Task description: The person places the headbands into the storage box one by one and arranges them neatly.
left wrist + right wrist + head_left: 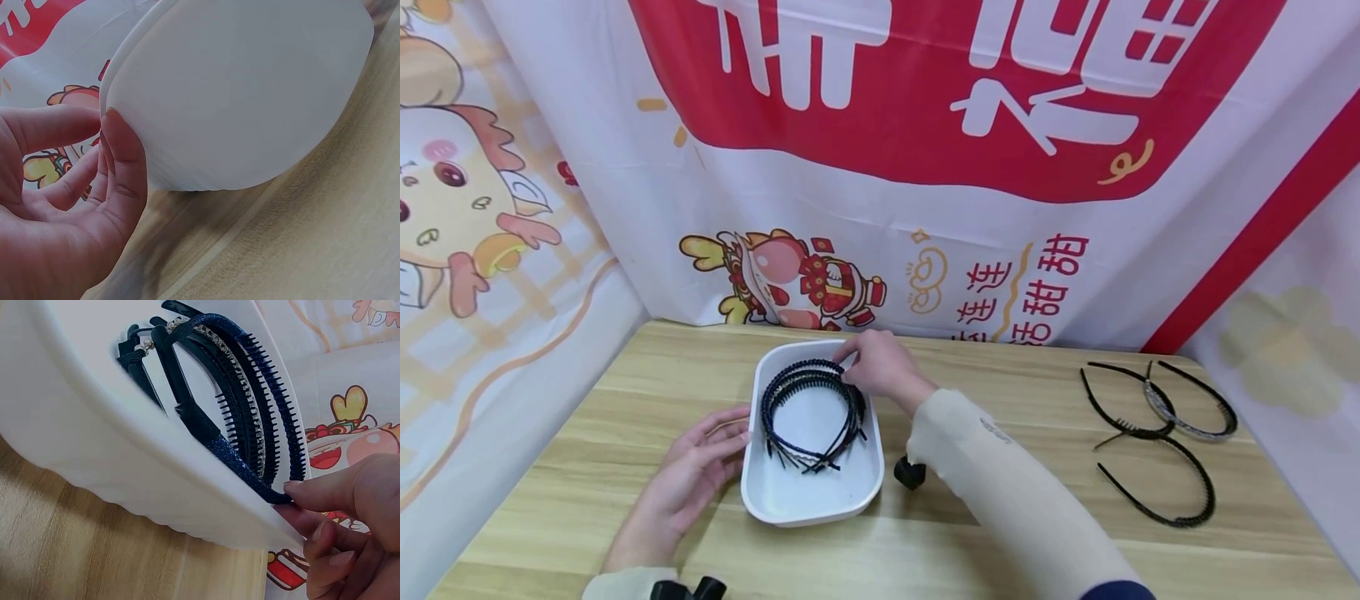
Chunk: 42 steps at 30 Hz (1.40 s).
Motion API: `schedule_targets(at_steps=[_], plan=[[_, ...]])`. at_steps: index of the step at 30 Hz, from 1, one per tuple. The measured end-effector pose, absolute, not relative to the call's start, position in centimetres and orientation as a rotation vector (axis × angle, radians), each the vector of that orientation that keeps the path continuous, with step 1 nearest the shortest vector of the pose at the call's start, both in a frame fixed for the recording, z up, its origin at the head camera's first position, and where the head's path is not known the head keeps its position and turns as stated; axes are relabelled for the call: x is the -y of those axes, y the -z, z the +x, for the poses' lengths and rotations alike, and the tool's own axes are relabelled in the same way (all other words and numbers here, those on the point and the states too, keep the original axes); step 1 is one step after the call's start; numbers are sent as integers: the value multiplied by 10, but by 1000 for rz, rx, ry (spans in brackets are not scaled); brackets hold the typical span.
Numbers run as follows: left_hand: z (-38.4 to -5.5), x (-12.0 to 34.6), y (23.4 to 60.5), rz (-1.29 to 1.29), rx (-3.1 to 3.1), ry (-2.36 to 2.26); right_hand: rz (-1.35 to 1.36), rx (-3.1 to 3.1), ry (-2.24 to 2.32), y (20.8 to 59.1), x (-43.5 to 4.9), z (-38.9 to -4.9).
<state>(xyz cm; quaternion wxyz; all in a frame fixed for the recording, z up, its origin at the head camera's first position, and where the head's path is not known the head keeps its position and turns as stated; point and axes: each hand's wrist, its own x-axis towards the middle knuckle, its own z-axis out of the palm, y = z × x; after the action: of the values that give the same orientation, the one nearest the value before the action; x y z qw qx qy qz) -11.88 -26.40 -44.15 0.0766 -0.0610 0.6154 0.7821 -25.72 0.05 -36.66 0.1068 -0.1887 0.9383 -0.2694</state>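
Note:
A white plastic box (812, 504) stands on the table, holding several dark headbands (775, 392). In the right wrist view, one is a glittery dark blue headband (234, 456) with comb teeth, and a silvery headband (240, 372) lies among the black ones. At the box's far right corner, my right hand (880, 362) pinches the blue headband's curve between thumb and fingers, inside the rim. My left hand (700, 462) is at the box's left side. In the left wrist view its thumb and fingertips (119, 128) meet at the box rim.
On the right of the wooden table (1000, 533) lie several loose headbands, including a black headband (1206, 487) and a partly silvery headband (1213, 433). A printed cloth (925, 233) hangs behind the table's back edge. Black wrist devices (910, 472) sit near both sleeves.

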Motion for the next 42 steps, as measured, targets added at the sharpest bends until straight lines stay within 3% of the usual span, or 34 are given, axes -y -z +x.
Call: schedule_targets(at_steps=[24, 42], plan=[[-121, 261, 440, -181, -1827, -2355, -443, -2804, 891, 379, 0, -261], [-121, 263, 443, -185, -1823, -2358, -514, -2821, 975, 387, -1, -259]])
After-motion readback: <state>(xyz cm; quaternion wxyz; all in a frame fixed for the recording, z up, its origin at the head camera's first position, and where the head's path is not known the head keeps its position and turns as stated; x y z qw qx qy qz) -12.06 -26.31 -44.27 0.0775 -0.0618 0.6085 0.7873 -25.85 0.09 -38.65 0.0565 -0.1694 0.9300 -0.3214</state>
